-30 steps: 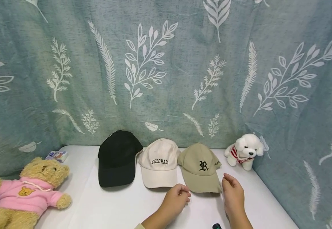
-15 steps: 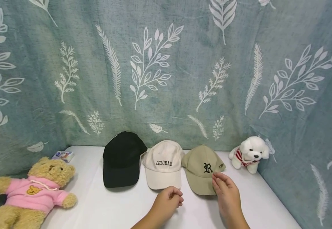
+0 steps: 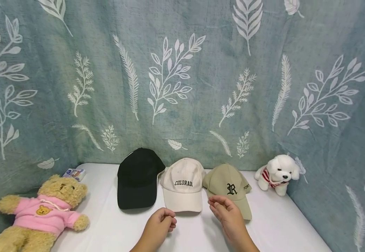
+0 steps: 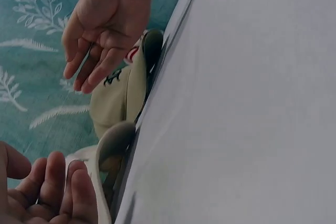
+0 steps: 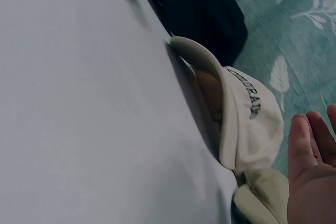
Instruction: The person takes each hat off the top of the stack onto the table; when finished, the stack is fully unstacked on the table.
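Observation:
Three baseball caps stand side by side at the back of the white table: a black cap (image 3: 140, 180), a cream cap (image 3: 183, 185) lettered COLORADO, and an olive-beige cap (image 3: 224, 178) with a dark R. My left hand (image 3: 158, 225) hovers before the gap between the black and cream caps, fingers loosely bent and holding nothing. The right hand (image 3: 229, 218) is in front of the olive-beige cap, covering part of its brim in the head view; its fingers are relaxed and hold nothing. Both wrist views show the hands (image 4: 107, 30) apart from the caps.
A teddy bear (image 3: 41, 213) in a pink hoodie lies at the left. Behind it is a small printed packet (image 3: 74, 174). A white plush dog (image 3: 278, 173) sits at the back right. Patterned green-blue cloth (image 3: 182, 87) walls the back and sides.
Both hands have moved left; the right one went from beside the olive-beige cap's right edge to in front of its brim. The caps stay in place while the view shifts slightly.

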### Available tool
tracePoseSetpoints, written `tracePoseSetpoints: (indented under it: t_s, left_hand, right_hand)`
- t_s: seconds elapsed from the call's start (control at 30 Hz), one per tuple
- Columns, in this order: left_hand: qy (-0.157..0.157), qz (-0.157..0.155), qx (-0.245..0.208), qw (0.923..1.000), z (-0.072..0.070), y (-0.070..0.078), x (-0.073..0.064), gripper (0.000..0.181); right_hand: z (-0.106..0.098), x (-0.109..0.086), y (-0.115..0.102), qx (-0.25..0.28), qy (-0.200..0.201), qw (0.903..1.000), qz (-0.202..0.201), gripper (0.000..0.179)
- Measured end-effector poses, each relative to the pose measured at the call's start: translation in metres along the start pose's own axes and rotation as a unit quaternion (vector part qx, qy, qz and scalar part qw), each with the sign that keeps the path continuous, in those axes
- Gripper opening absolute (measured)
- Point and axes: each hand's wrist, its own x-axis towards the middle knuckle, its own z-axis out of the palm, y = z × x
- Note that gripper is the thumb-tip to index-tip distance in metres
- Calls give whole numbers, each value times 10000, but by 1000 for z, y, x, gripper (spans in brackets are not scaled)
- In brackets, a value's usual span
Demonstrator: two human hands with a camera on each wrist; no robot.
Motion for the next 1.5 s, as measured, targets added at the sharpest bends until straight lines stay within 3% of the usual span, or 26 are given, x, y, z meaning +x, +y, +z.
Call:
tracePoseSetpoints:
  t_s: [0.57,0.93,1.23,1.5]
  left_hand:
    - [1145,-201,62,9932,-72,-6,2,22]
    - [1719,-679,-175,9826,-125,-7,10,29]
    - [1925,-762,-19,9783,-155,-10,18,37]
    - [1904,-773,-232,9784,-165,-21,22,43]
  right_hand:
    - [58,15,15,-358,-382,9986,103,25]
    - [91,23,20,-616,-644,9960,27,24]
    - [118,36,27,-829,-660,9943,-80,24]
    - [143,46,33,-1040,-582,9929,-53,27]
